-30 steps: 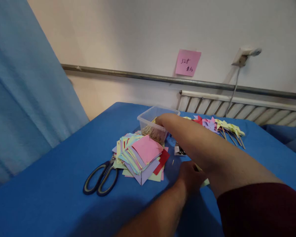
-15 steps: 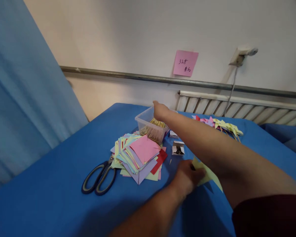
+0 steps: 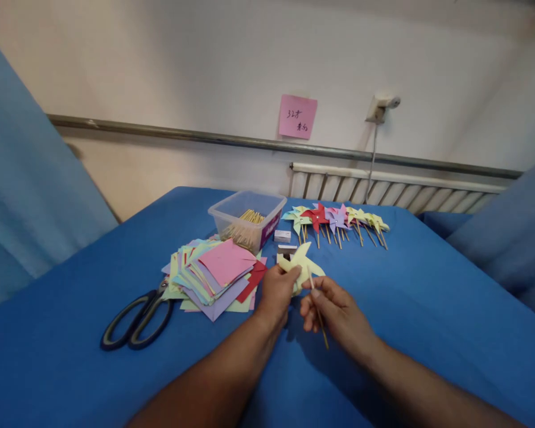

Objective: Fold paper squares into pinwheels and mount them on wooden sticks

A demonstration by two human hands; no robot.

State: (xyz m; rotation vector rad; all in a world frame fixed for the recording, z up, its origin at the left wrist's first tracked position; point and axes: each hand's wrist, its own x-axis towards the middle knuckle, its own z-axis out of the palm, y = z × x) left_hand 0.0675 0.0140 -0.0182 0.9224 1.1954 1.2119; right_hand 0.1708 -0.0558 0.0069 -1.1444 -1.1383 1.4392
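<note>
My left hand (image 3: 276, 292) pinches a pale yellow paper pinwheel (image 3: 299, 261) over the blue tabletop (image 3: 428, 309). Just to its right, my right hand (image 3: 334, 309) grips a thin wooden stick (image 3: 317, 308) that slants up against the back of the pinwheel. Behind the hands stands a clear plastic box (image 3: 248, 220) holding several more sticks. A fanned pile of coloured paper squares (image 3: 214, 274) lies to the left of my left hand.
Black-handled scissors (image 3: 136, 318) lie left of the paper pile. A row of finished pinwheels (image 3: 339, 221) lies at the back right, with small boxes (image 3: 283, 236) beside the plastic box. A pink note (image 3: 298, 116) hangs on the wall; blue curtains flank both sides.
My right hand came back from the plastic box with a stick and now meets my left hand. The left hand lifted the yellow pinwheel. The view shifted right.
</note>
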